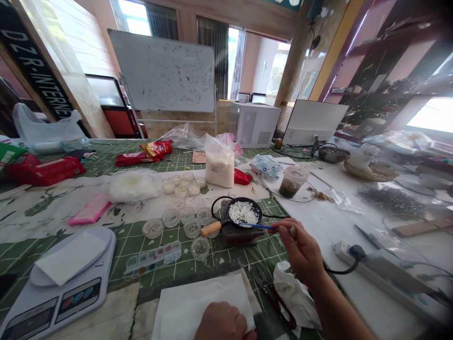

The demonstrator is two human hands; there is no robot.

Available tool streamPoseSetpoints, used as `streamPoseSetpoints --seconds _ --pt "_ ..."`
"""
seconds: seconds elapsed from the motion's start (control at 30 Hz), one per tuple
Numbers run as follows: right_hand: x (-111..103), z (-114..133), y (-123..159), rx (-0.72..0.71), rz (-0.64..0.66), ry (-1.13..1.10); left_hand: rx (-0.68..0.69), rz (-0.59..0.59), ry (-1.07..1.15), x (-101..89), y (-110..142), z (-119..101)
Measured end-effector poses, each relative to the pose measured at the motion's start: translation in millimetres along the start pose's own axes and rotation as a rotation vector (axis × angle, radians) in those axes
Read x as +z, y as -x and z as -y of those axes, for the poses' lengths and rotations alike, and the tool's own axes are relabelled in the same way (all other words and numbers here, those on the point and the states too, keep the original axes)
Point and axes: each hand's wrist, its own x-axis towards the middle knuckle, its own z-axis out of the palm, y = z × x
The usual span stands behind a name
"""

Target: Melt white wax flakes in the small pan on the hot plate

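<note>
Two bare hands show in the head view. The right hand (300, 248) has its thumb and fingers pinched tight on a thin blue stick (256, 225). The far end of the stick reaches over the near side of a small black pan (261, 215), at the white bits (244, 210) inside. The pan sits on a little dark stove (239, 237), in the middle of the table, and its wooden handle (211, 229) points to the left. The left hand (221, 323) is curled up and rests on white paper (201, 300) close to the person. I cannot tell if its fingers hold anything.

Just right of the paper are scissors (288, 314) with dark red handles, next to a crumpled white tissue (297, 295). Clear round cups (192, 227) stand left of the pan, near a clear box (154, 257) with many little rooms. Behind the pan is a bag of white grains (219, 170). A flat white scale (109, 252) lies far to the left, with a folded white sheet (74, 255) on top.
</note>
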Motion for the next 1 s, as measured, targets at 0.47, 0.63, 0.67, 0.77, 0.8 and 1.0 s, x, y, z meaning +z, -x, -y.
streamPoseSetpoints --seconds 0.47,0.63,0.67,0.77,0.8,1.0 --pt "8.2 -17.3 -5.5 0.169 -0.105 -0.009 0.006 -0.022 -0.057 -10.3 -2.4 -2.3" --pt "11.2 -13.5 -4.0 0.129 -0.005 -0.026 0.013 -0.024 -0.080 -9.8 -3.8 -2.8" --pt "10.6 -11.7 -3.0 0.131 -0.041 -0.030 0.016 -0.022 -0.080 -9.1 -3.5 -3.0" --pt "11.4 -6.5 0.3 0.037 -0.055 -0.058 0.011 -0.016 -0.078 -8.1 -2.7 -3.0" --pt "12.7 -5.1 1.2 -0.013 -0.016 -0.056 0.006 -0.012 -0.079 -8.3 -2.6 -2.9" --pt "15.6 -1.1 2.1 -0.064 -0.053 0.005 -0.012 0.111 -0.051 -15.7 -5.0 -2.6"
